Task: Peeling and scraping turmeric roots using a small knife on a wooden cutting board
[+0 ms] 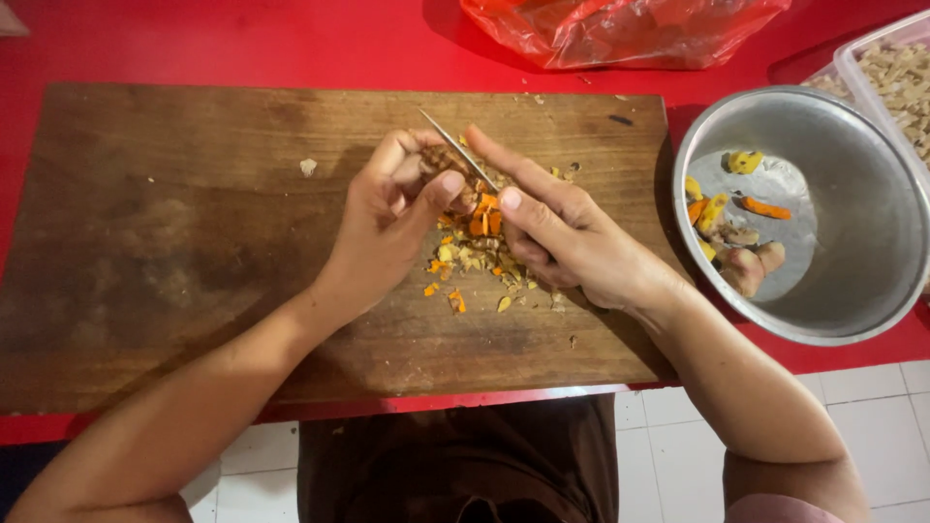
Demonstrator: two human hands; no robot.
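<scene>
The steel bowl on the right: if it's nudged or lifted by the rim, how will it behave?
The steel bowl looks thin-walled and holds only a few peeled root pieces, so it is probably light. Its smooth metal would likely slide on the red table. It overhangs the table edge, so a push could tip it off.

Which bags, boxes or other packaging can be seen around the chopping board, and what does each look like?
Red plastic bag: top edge, behind the wooden board, crumpled, shiny, translucent.
Clear plastic container: top right corner, beside the metal bowl, rectangular, holding pale beige pieces.
No labels, signs or screens in view.
</scene>
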